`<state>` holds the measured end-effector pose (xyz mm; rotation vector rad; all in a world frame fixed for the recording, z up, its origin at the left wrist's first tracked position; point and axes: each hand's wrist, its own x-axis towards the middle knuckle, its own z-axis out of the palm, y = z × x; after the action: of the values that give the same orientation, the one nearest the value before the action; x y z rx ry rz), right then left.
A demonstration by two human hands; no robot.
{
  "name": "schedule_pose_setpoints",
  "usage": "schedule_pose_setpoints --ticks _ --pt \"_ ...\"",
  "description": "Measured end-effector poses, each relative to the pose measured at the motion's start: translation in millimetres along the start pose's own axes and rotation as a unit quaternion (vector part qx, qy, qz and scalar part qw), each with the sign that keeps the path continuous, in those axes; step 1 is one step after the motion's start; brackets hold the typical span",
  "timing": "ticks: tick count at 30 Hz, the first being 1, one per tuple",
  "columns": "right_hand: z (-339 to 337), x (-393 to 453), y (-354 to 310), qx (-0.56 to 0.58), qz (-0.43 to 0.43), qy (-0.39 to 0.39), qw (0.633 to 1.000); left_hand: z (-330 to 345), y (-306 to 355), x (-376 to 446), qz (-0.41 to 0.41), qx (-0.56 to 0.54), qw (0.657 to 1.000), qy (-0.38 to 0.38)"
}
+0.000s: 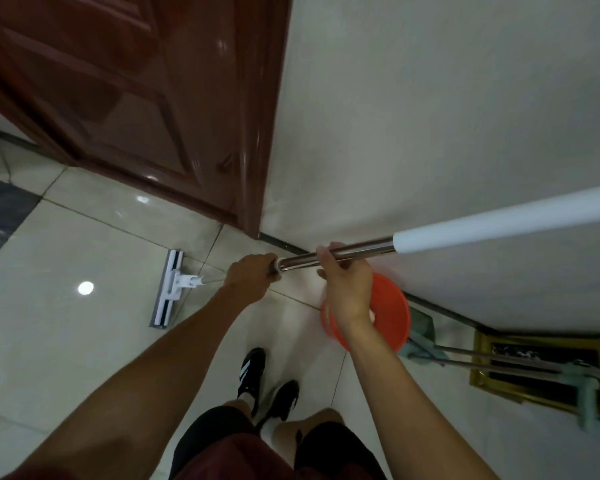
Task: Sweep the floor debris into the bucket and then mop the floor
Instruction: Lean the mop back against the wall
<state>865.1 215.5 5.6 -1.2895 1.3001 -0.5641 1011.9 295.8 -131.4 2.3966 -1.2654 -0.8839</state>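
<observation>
A flat mop has its white and dark head [168,289] lying on the pale floor tiles, left of centre. Its steel pole [347,255] runs up and to the right into a thick white grip [499,223]. My left hand [252,277] grips the pole low down, at a collar. Just above it, my right hand [343,282] has its fingers curled round the steel part. An orange bucket [392,317] stands on the floor by the wall, partly hidden behind my right wrist.
A dark red wooden door [146,98] fills the upper left, and a white wall [430,116] the right. A green broom and dustpan [426,341] with long handles lie beside the bucket, near a gold-framed mat [534,372]. My black shoes [257,379] stand below the bucket.
</observation>
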Motion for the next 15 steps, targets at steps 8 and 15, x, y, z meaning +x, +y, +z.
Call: schedule_pose_setpoints --ticks 8,15 --pt "21.7 0.4 -31.2 -0.002 -0.07 -0.009 0.997 -27.1 5.5 -8.7 -0.032 -0.034 0.998 0.046" --pt "1.4 34.0 -68.0 0.016 -0.128 -0.009 0.992 -49.6 66.0 16.2 -0.063 -0.031 0.996 0.06"
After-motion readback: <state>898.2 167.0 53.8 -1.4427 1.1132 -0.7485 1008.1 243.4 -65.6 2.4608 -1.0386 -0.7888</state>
